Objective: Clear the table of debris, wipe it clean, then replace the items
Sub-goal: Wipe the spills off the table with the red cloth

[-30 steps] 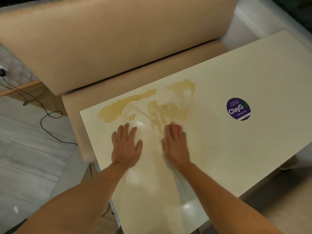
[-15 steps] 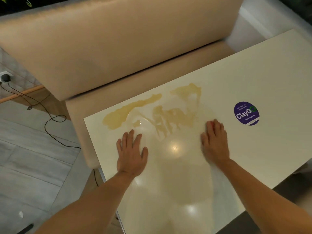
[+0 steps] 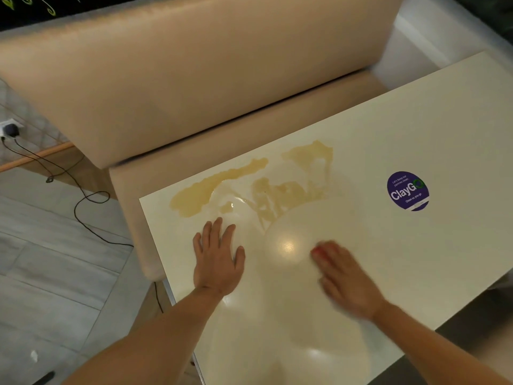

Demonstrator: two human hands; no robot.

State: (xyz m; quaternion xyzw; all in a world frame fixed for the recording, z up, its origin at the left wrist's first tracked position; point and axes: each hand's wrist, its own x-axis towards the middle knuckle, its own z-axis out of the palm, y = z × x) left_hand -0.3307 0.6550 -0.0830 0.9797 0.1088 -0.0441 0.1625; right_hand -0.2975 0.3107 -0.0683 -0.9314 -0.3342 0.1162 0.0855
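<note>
While wiping is underway, left hand [image 3: 218,259] lies flat, fingers spread, just below the spill [image 3: 249,184] on the table [image 3: 416,120]; right hand [image 3: 347,279] blurred, finger state unclear. Next: sweep up through spill.

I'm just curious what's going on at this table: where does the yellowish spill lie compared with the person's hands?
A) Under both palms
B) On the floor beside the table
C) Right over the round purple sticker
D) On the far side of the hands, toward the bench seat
D: the yellowish spill spreads on the table beyond the left hand and right hand, near the bench seat.
</note>
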